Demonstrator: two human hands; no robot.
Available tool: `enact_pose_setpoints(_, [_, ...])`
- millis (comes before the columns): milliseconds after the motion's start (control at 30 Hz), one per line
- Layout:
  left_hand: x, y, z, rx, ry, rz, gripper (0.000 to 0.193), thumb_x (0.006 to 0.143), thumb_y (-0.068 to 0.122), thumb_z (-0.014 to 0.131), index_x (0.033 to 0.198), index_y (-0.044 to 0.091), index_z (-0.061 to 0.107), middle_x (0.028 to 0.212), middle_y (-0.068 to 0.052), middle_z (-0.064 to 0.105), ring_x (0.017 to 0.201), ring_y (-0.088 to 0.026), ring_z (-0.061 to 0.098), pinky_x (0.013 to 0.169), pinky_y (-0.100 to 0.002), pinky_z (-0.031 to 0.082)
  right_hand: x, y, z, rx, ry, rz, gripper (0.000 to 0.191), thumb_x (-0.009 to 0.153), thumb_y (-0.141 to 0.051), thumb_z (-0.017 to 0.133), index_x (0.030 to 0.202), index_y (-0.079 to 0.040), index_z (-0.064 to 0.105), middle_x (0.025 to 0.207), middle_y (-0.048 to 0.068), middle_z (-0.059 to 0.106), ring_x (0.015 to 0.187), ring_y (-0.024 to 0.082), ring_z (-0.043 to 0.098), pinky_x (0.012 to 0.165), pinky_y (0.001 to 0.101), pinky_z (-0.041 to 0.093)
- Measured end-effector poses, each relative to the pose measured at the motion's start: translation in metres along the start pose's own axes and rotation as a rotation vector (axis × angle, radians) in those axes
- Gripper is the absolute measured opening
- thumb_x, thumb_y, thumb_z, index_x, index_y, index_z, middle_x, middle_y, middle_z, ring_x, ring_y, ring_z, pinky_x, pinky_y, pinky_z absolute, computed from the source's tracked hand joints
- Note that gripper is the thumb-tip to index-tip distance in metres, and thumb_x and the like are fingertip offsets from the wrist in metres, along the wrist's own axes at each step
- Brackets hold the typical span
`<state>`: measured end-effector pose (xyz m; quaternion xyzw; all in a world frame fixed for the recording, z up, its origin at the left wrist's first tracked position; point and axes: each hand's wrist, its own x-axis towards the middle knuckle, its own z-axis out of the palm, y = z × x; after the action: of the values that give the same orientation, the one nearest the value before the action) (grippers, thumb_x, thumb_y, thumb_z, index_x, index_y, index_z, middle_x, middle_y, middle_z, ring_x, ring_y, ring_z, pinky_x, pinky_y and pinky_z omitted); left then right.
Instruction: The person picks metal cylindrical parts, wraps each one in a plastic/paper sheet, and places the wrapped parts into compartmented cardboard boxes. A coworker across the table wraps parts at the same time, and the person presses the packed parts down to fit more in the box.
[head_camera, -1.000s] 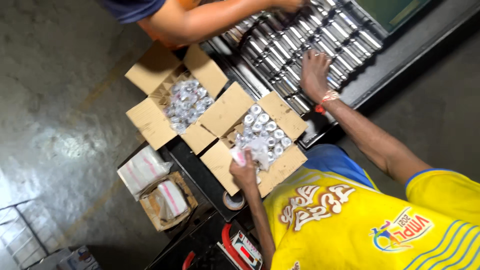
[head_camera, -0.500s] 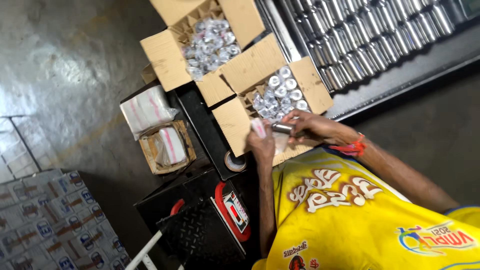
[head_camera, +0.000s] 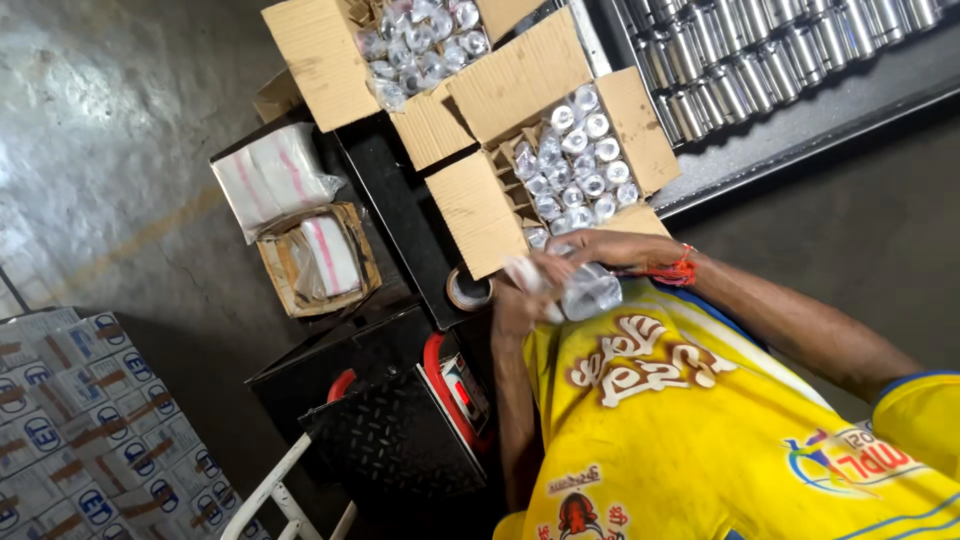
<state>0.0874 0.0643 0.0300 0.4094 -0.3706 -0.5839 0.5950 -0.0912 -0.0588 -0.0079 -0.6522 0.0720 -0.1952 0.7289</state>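
The person in the yellow printed shirt (head_camera: 700, 430) is holding one shiny metal cylinder in a clear plastic bag (head_camera: 590, 292) with both hands just in front of the chest. The right hand (head_camera: 610, 250) is lying over the top of it, fingers curled around; the left hand (head_camera: 522, 290) is gripping the bag's end. Just beyond, an open cardboard carton of bagged metal cylinders (head_camera: 575, 160) is sitting at the edge of a black stand (head_camera: 400, 215), a second open carton (head_camera: 415, 40) beside it. A roll of brown tape (head_camera: 468, 290) is lying near the left hand.
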Motion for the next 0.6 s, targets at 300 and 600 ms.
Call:
enact_pose_setpoints(300, [0.019, -0.057, -0.044, 0.920, 0.576, 0.083, 0.018, 0.089, 0.015, 0.074, 0.098, 0.001, 0.071, 0.080, -0.015, 0.071, 0.068, -0.028, 0.072, 0.062, -0.036, 0.055, 0.036, 0.001, -0.020, 0.269, 0.632, 0.656, 0.017, 0.098, -0.023, 0.064, 0.107, -0.013, 0.053, 0.086, 0.003, 0.068, 0.064, 0.011, 0.062, 0.053, 0.0284, 0.046])
enact_pose_setpoints(600, [-0.018, -0.042, -0.098, -0.013, 0.851, -0.304, 0.016, 0.096, 0.013, 0.066, 0.104, 0.000, 0.068, 0.063, -0.004, 0.052, 0.044, -0.011, 0.043, 0.042, -0.029, 0.034, 0.057, 0.025, 0.009, -0.967, 0.067, 0.237, 0.040, 0.097, -0.015, 0.063, 0.136, -0.008, 0.056, 0.124, 0.017, 0.058, 0.113, 0.033, 0.057, 0.099, 0.0455, 0.047])
